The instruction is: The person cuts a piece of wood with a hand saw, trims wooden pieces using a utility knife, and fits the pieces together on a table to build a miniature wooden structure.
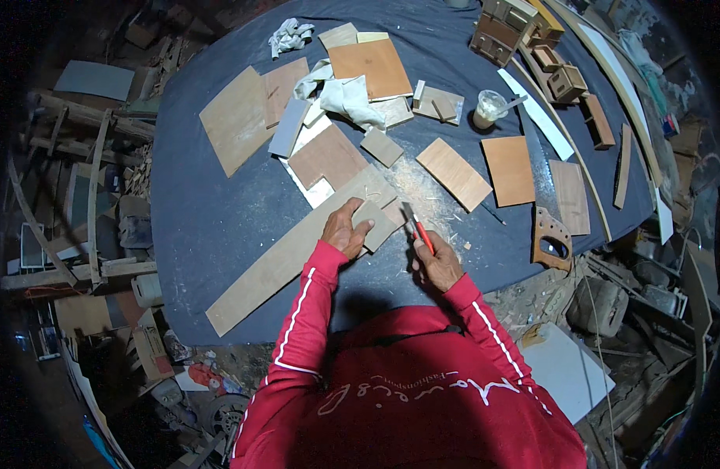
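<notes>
My left hand point(346, 230) is closed on a small thin wooden piece point(381, 225), its thumb lying along the near side. The piece rests over the far end of a long wooden board point(266, 273), which lies slantwise on the dark cloth. In my right hand point(440, 266) is a utility knife point(424, 238) with a red handle. Its blade points up and leftward, close to the right edge of the small piece; I cannot tell whether they touch. Pale shavings point(416, 184) lie scattered beyond the knife.
Loose wooden panels point(454, 173) and crumpled white cloths point(354, 102) cover the table's far part. To the right are a handsaw point(551, 238), a cup of pale paste point(489, 108) with a stick, and small wooden drawer units point(502, 31). Clutter surrounds the dark tablecloth point(196, 203).
</notes>
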The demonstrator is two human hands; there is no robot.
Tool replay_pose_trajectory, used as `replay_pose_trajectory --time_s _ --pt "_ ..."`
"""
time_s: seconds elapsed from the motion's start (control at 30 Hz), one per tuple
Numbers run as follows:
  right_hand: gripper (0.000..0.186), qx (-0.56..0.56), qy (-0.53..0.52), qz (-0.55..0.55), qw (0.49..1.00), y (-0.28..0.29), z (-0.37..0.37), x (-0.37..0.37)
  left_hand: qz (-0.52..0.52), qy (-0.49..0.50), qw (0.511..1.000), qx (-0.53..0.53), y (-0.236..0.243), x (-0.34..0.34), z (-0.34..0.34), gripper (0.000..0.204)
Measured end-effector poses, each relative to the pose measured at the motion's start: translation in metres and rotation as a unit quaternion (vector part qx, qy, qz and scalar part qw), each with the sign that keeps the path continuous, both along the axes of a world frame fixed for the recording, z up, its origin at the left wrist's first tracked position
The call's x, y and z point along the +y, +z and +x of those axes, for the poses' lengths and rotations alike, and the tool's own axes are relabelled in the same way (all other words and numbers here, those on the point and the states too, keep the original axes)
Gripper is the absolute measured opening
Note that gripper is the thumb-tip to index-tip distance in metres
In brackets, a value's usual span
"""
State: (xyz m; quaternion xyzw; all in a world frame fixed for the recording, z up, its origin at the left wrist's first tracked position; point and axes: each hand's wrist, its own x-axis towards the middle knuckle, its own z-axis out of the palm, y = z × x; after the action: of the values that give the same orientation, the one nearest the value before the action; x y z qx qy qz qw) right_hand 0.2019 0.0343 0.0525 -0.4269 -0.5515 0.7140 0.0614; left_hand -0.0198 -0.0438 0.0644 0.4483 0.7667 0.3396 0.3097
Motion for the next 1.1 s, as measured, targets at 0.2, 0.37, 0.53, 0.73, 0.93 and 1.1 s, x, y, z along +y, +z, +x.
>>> replay_pose_trajectory --time_s 0.2,0.37,0.53,0.73,0.93,1.1 --pt "0.037 -0.033 0.036 0.156 0.986 -0.02 -0.002 -0.011 -0.011 -0.04 0.996 0.083 -0.011 0.007 -0.013 0.042" --pt "0.036 0.044 -0.077 0.166 0.982 -0.033 -0.011 -0.009 -0.069 -0.062 0.996 0.011 0.007 -0.002 -0.026 0.049" --pt "0.035 0.047 -0.084 0.165 0.982 -0.029 -0.024 0.003 -0.088 -0.04 0.995 0.012 -0.001 -0.073 -0.032 0.043" --pt "0.037 0.043 -0.115 0.103 0.987 -0.032 -0.042 0.021 -0.144 0.242 0.913 -0.294 0.002 -0.135 -0.01 0.029" --pt "0.039 0.084 -0.122 0.046 0.988 -0.022 -0.061 0.021 -0.036 0.249 0.928 -0.274 -0.038 -0.156 -0.031 0.024" --pt "0.036 0.14 -0.117 0.005 0.983 -0.025 -0.073 0.027 0.031 0.228 0.956 -0.184 -0.052 -0.149 -0.05 0.025"
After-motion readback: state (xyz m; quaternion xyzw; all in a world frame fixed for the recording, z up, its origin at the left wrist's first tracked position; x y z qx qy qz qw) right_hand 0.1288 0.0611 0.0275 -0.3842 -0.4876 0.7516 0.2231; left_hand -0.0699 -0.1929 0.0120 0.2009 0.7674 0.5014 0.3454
